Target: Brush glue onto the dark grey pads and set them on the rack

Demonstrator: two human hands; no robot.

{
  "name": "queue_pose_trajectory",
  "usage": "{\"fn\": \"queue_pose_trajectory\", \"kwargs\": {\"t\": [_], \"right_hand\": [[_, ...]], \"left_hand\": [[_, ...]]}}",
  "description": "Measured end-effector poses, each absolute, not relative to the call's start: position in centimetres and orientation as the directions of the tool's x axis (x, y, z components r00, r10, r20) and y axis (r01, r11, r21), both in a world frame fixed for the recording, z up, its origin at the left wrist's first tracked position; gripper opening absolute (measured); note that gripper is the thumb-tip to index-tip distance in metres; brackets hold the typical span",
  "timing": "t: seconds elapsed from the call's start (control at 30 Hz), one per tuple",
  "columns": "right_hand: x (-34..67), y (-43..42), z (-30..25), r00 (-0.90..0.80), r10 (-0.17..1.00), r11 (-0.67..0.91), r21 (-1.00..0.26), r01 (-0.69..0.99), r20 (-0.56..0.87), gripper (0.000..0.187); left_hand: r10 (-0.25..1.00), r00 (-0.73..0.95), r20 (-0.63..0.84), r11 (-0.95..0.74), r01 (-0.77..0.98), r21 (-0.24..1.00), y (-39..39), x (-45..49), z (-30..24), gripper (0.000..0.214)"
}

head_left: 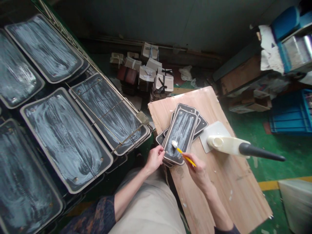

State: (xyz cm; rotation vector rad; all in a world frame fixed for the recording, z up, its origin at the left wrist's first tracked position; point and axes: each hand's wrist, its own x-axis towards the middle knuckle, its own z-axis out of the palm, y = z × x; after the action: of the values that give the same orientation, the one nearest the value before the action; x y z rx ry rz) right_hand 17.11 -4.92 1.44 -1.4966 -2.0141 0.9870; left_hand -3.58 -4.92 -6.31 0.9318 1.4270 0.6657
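Note:
My right hand (198,169) grips a brush (186,157) with a yellow handle. Its white bristles rest on the top panel (183,128) of a small stack, a dark rounded rectangle with a pale border and streaks of white paste. With fingertips pinched, my left hand (155,158) holds that panel by its near left corner. Other dark panels (202,124) lie beneath it, turned at different angles. To the right of the stack, a cream container (227,145) with a long dark handle sits partly over a white sheet (207,133).
A plywood board (234,182) carries the stack. On my left, a wire rack (110,112) holds several larger-looking coated panels (67,139). Tied bundles (147,74) stand on the floor ahead. A blue crate (290,113) and a cluttered shelf (241,74) are at the right.

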Motion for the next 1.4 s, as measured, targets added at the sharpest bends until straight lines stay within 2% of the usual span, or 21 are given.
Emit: {"fn": "queue_pose_trajectory", "kwargs": {"t": [0.17, 0.43, 0.6, 0.8, 1.0, 1.13, 1.4], "right_hand": [[17.4, -8.0, 3.9, -0.325, 0.917, 0.013, -0.796, 0.605, -0.232, 0.017], [18.1, -7.5, 3.2, -0.104, 0.927, -0.282, -0.853, 0.439, -0.360, 0.024], [20.9, -5.4, 1.7, 0.052, 0.971, -0.229, -0.844, 0.485, -0.233, 0.029], [22.2, -1.2, 0.5, 0.091, 0.995, -0.081, -0.790, 0.608, -0.032, 0.029], [21.4, 2.1, -0.4, 0.188, 0.969, 0.021, -0.810, 0.586, 0.161, 0.030], [20.3, 0.2, 0.0, 0.173, 0.982, -0.049, -0.794, 0.606, 0.071, 0.028], [18.0, -8.8, 2.6, 0.188, 0.971, -0.240, -0.666, 0.706, -0.151, 0.028]], "left_hand": [[0.840, 0.071, -0.537, 0.526, 0.132, 0.840, -5.0, -3.5, -6.1, 0.015], [0.834, 0.103, -0.542, 0.529, 0.128, 0.839, -4.8, -3.6, -6.3, 0.015], [0.839, 0.130, -0.528, 0.508, 0.159, 0.846, -4.4, -3.6, -6.1, 0.014], [0.849, 0.124, -0.514, 0.486, 0.199, 0.851, -4.2, -3.5, -6.0, 0.016], [0.842, 0.105, -0.530, 0.499, 0.224, 0.837, -4.6, -3.2, -6.5, 0.016], [0.808, 0.085, -0.583, 0.570, 0.137, 0.810, -5.0, -2.7, -6.5, 0.016], [0.751, 0.086, -0.655, 0.655, 0.032, 0.755, -5.2, -1.9, -5.8, 0.021]]}}
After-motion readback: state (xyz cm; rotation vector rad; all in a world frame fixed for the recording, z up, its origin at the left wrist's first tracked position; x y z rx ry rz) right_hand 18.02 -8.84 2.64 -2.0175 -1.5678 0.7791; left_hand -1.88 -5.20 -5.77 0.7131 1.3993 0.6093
